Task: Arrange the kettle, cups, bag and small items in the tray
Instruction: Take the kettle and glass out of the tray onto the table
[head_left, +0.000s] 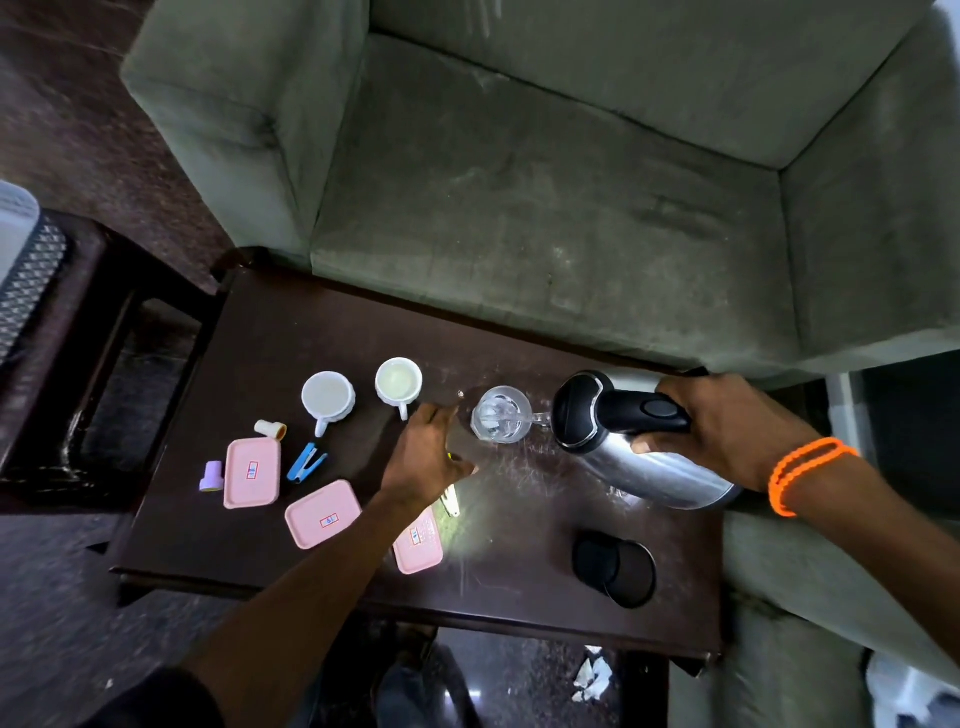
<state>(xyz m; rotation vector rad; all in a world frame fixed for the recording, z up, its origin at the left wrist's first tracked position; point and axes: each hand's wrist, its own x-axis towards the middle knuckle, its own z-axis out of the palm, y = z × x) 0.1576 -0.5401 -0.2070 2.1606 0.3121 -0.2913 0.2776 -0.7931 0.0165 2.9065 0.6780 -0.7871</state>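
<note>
Now your right hand (727, 431) clamps the kettle (639, 447) handle, spout tipped over the glass (501, 414) beside your open, empty left hand (428, 457), and tipping further could flood the table (291, 332) toward both cups (328, 397).

Shiny steel kettle (649, 473), clear glass tumbler (501, 414), scuffed glossy wooden table (291, 332).

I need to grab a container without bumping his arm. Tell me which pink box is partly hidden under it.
The pink box nearest the table's front edge, right of the other two; the left forearm crosses its upper corner. The others lie fully exposed.
</note>
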